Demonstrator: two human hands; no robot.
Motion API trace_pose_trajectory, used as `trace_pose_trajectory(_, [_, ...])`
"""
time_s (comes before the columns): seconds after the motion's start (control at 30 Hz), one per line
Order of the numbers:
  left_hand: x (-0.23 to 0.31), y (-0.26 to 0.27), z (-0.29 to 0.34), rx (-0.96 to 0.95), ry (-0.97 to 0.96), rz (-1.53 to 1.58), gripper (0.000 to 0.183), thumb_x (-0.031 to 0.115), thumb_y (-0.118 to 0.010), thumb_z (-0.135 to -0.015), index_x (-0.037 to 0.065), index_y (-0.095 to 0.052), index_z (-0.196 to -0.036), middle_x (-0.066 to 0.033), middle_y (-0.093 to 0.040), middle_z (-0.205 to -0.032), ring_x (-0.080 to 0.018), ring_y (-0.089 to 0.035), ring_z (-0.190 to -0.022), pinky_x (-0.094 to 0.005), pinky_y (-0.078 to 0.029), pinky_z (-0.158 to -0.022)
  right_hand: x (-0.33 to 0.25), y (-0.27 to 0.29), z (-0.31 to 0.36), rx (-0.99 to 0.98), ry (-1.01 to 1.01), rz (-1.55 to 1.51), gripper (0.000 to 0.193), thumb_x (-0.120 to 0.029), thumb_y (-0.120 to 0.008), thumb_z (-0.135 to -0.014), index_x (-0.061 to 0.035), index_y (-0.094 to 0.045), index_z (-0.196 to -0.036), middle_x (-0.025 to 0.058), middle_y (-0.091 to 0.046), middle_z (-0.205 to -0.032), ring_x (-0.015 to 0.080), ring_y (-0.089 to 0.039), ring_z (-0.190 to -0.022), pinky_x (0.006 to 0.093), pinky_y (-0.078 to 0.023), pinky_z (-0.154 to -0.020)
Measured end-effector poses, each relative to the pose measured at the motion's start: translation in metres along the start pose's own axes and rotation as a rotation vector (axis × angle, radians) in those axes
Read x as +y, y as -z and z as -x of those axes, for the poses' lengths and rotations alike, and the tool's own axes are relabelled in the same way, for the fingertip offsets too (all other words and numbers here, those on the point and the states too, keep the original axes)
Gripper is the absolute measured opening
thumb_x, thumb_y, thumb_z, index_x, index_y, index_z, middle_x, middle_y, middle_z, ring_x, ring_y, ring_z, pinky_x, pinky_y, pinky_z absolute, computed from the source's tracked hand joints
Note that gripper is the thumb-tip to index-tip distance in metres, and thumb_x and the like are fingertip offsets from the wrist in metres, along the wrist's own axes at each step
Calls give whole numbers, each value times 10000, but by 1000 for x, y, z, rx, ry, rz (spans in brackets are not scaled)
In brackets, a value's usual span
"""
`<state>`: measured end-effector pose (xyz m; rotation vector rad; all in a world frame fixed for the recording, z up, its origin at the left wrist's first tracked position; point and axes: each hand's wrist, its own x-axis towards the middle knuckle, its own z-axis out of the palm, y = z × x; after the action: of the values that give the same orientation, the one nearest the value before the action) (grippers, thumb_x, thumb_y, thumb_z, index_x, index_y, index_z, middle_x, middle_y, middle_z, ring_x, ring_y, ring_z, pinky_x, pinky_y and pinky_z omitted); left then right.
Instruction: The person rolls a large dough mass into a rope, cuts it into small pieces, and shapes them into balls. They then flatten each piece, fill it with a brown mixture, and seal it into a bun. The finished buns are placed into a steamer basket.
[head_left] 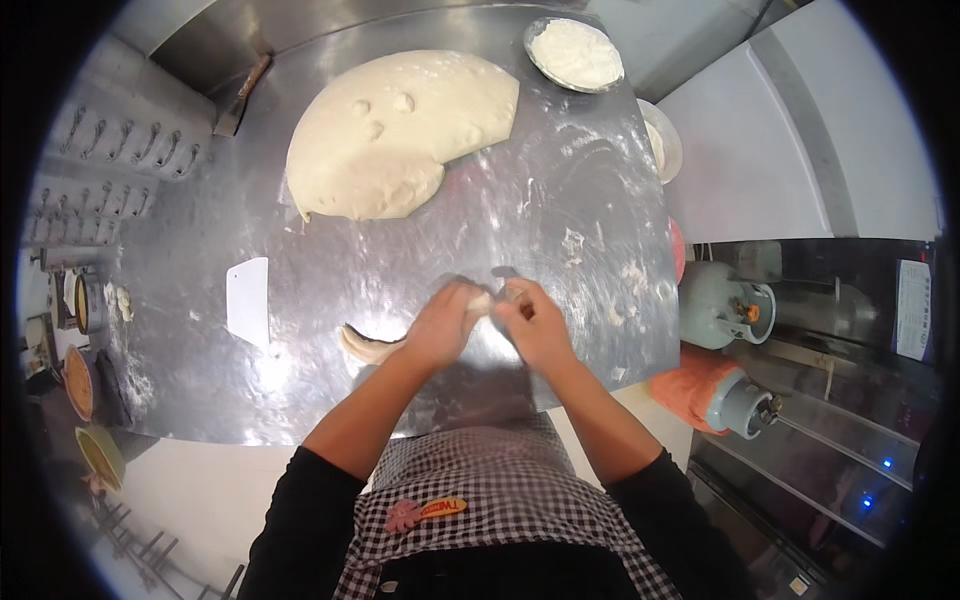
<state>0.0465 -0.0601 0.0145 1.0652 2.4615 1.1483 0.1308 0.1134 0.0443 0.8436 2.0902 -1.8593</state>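
Note:
A strip of dough [368,349] lies on the steel table and runs under my left wrist. My left hand [443,322] is closed around dough, and a pale end [481,304] pokes out beside its fingertips. Just to the right, my right hand [535,325] is closed with its fingers curled in a pinch. Something pale shows at its fingertips, likely a bit of dough, though blur hides its shape. The two hands are close together but apart. Farther off rests a large slab of dough [390,130] with several small lumps on top.
A white dough scraper [248,300] lies left on the steel table [560,220]. A bowl of flour [575,55] stands at the far right corner, a wooden-handled brush or scraper [243,95] at the far left. Gas cylinders [725,305] stand beyond the right edge.

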Motion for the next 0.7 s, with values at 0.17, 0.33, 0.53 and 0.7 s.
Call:
trace_pose_trajectory(0.17, [37,28,7,-26,139,246,330,39,-680,-868,26,-601,-1189,-147,-645,-1164,-310,-661,-956,-371,-527,-818,-18,-27,2,-248,89,-244,514,-239,-666,-972,21,-496,-1381,102,-627,-1157,161,-595,-1067,286,-485,-921])
trace_pose_trajectory(0.33, [53,53,10,-255,513,344,277,76,-665,-907,9,-618,-1171,-161,-680,-1024,-261,-663,-918,-356,-516,-799,-30,-32,9,-266,104,-152,379,-211,-675,-959,-16,-584,-1271,86,-649,-1105,139,-616,-1004,284,-500,-859])
trace_pose_trajectory(0.53, [62,97,21,-508,448,353,250,149,-641,-952,-8,-617,-1145,-148,-673,-917,-242,-642,-793,-363,-511,-738,-48,-29,25,-340,140,44,214,-223,-690,-939,-45,-611,-1027,102,-667,-960,166,-646,-859,313,-508,-728])
trace_pose_trajectory(0.7, [85,171,36,-558,485,691,314,236,-672,-953,22,-614,-1175,-120,-669,-883,-212,-635,-776,-358,-514,-754,-44,-37,-6,-41,276,234,221,-231,-685,-932,-46,-590,-1004,174,-637,-879,324,-649,-815,412,-501,-716])
